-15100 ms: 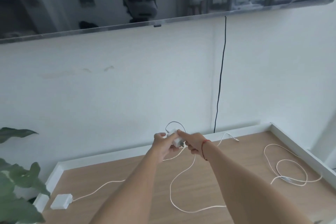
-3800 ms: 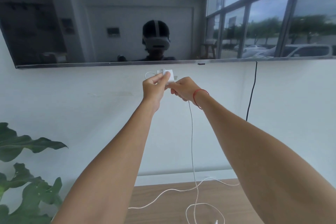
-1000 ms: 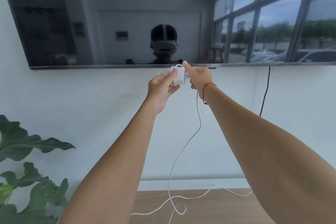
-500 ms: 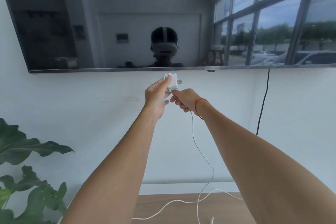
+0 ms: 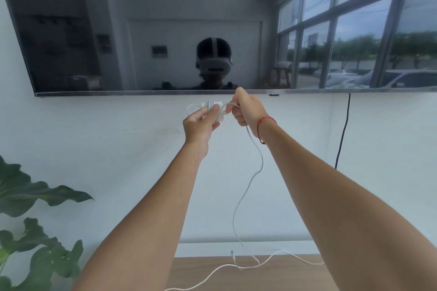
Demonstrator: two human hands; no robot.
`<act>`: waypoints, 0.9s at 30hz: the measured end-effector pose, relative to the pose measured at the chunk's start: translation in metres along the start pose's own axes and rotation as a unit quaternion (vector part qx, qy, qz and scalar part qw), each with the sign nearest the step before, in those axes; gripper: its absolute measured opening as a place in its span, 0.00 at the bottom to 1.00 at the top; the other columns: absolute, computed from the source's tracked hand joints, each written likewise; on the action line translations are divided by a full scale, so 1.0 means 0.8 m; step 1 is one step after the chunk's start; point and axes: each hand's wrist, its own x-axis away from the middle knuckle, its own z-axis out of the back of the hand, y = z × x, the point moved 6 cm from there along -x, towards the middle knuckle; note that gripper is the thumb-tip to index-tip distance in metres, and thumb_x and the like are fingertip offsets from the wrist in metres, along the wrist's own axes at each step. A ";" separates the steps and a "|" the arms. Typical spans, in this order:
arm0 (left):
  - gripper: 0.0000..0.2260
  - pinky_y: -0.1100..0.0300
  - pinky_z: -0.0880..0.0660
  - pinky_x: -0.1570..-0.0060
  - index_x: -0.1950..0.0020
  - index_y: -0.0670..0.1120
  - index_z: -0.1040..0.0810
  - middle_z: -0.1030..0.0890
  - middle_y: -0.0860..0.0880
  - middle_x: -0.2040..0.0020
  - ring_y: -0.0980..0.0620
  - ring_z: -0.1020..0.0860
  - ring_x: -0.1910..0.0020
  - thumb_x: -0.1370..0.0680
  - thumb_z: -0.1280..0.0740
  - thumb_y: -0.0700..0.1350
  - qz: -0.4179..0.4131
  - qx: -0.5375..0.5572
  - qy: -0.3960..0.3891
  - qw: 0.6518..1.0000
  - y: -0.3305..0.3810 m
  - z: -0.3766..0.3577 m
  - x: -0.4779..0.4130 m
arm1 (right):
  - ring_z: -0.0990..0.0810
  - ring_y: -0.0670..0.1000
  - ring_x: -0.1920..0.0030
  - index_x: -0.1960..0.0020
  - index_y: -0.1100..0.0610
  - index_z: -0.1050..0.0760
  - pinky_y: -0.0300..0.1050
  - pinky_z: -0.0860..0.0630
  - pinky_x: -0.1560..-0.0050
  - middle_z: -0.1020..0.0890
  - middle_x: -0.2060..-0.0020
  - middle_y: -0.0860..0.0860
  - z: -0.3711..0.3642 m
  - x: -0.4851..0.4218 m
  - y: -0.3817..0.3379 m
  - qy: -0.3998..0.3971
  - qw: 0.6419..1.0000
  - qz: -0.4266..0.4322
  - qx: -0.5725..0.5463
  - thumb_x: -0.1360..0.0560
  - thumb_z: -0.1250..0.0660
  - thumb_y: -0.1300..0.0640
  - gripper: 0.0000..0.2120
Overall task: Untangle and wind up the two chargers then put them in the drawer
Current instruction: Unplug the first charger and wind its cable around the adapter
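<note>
Charger brick (image 5: 214, 111), white, held up at arm's length just under the lower edge of the wall screen (image 5: 151, 92), well above the worktop (image 5: 283, 274). Left hand (image 5: 201, 123) wrapped about the brick, thumb pressed over the turns of cable already laid round it; a small loop of cable poking out on the left side of that grip. Right hand (image 5: 246, 111) pinched shut on the white cable (image 5: 248, 184) just beside the brick, leading it over the top for another turn. From that pinch, cable hanging loose in a long curve down to the worktop, free end with its small plug (image 5: 233, 253) dangling just above the wood. Second white lead (image 5: 295, 258) lying across the worktop below; whether part of the same charger or the other one, cannot tell.

Step in hand, by the look of it: winding the first charger, a fair length left to take up. Next move likely to call for steady brick hold, light tension from the right hand, turns laid side by side, and care lest the trailing plug snag the lead below. Drawer not in view.
</note>
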 end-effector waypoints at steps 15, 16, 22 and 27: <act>0.12 0.57 0.20 0.50 0.46 0.43 0.19 0.19 0.50 0.52 0.49 0.19 0.49 0.28 0.25 0.45 0.029 0.013 -0.081 0.996 -0.009 -0.011 0.010 | 0.39 0.47 0.75 0.67 0.61 0.22 0.39 0.37 0.73 0.36 0.77 0.48 0.004 -0.012 -0.033 0.017 0.997 0.050 0.064 0.26 0.41 0.55 0.16; 0.14 0.58 0.20 0.51 0.44 0.42 0.19 0.19 0.50 0.51 0.49 0.19 0.49 0.28 0.25 0.45 0.025 0.002 -0.083 0.996 -0.008 -0.012 0.010 | 0.39 0.47 0.75 0.67 0.61 0.22 0.39 0.37 0.73 0.36 0.77 0.48 0.004 -0.012 -0.034 0.015 0.996 0.051 0.069 0.26 0.41 0.55 0.16; 0.12 0.60 0.19 0.53 0.44 0.43 0.18 0.18 0.49 0.51 0.52 0.19 0.53 0.25 0.28 0.48 0.010 -0.034 -0.101 0.994 -0.008 -0.019 0.012 | 0.31 0.44 0.70 0.64 0.58 0.19 0.38 0.31 0.66 0.26 0.76 0.42 0.014 -0.018 -0.024 0.056 0.993 0.060 0.089 0.24 0.37 0.54 0.14; 0.11 0.63 0.21 0.56 0.45 0.46 0.17 0.18 0.46 0.49 0.50 0.20 0.51 0.25 0.28 0.48 0.019 -0.012 -0.131 0.991 0.004 -0.023 0.009 | 0.32 0.49 0.67 0.56 0.68 0.21 0.40 0.29 0.64 0.29 0.68 0.51 0.030 -0.024 0.002 0.087 0.991 0.060 0.084 0.23 0.34 0.48 0.21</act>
